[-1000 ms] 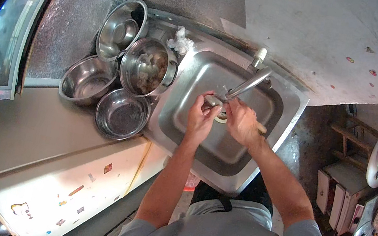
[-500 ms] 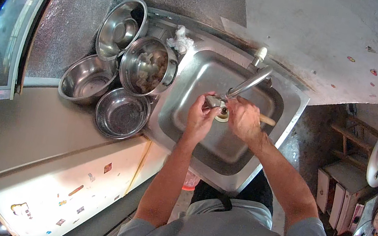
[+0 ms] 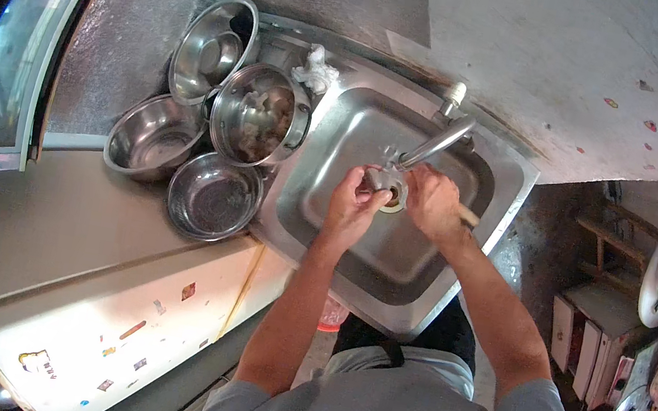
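Observation:
Beneath the curved faucet [image 3: 437,143], both my hands are over the steel sink [image 3: 341,133]. My left hand [image 3: 348,207] is closed, pinching a small pale grey piece [image 3: 385,182] whose kind I cannot make out. Right beside it, my right hand [image 3: 434,204] is wrapped round a tool with a wooden handle [image 3: 468,217]. The handle's end sticks out past the right side of that hand; the tool's working end is hidden. Below the fingers shows part of the drain [image 3: 392,202]. Water seems to splash at the faucet's mouth.
Left of the sink stand a steel pot [image 3: 249,118] with pale brownish pieces in it and several steel bowls [image 3: 215,197]. A crumpled white cloth [image 3: 315,69] lies on the sink's back left corner. A wooden stool [image 3: 616,232] is off to the right.
The pale piece has turned in my left hand, now under the faucet's mouth. My right hand has shifted slightly right and tilted, with less of the wooden handle showing.

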Demonstrator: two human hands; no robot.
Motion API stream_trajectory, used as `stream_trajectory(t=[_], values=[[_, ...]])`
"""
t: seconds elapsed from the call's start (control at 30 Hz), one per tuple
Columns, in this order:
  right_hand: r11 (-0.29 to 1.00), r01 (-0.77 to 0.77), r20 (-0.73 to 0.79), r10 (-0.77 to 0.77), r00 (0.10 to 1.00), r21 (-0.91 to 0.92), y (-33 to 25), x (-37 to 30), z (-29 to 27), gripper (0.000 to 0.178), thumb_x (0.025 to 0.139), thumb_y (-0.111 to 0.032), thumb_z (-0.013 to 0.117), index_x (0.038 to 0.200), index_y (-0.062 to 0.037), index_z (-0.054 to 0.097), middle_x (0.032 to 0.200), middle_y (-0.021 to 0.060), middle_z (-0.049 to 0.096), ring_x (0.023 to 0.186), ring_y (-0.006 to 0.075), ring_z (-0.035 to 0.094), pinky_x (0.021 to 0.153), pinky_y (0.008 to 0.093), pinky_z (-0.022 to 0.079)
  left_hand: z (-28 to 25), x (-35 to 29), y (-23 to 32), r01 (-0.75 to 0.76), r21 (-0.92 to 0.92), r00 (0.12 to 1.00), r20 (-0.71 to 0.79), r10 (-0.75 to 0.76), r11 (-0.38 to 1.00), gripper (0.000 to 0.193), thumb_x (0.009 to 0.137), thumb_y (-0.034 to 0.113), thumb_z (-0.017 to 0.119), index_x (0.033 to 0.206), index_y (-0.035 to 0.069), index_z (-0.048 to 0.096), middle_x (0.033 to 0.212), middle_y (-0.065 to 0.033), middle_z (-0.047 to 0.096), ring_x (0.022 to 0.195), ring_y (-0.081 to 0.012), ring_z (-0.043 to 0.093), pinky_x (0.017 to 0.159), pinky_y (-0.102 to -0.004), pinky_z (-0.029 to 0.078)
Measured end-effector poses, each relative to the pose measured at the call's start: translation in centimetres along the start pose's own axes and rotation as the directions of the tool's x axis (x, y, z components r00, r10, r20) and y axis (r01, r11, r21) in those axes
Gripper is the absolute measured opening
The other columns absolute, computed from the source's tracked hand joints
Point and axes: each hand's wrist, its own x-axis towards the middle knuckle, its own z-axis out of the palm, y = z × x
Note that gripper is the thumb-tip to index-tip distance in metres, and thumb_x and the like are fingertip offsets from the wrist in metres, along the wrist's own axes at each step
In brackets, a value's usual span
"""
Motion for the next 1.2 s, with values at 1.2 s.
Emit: stream_trajectory(t=[1.2], values=[[0.949,0.179,-0.001,-0.185,0.983,0.258,-1.7,-0.8,-0.4,0.013,0.089,-0.01,0.056,0.094,0.0019,0.056,0.088,0.0239,0.061,0.084,0.0441,0.061,0.072,0.0491,0.048,-0.6,-0.3,-0.2,-0.025,-0.185,1.0,-0.01,0.024,0.982,0.051,0.09,0.0,0.06,0.138,0.0,0.043,0.125,-0.0086,0.056,0.11,-0.0156,0.056,0.092,-0.0294,0.05]])
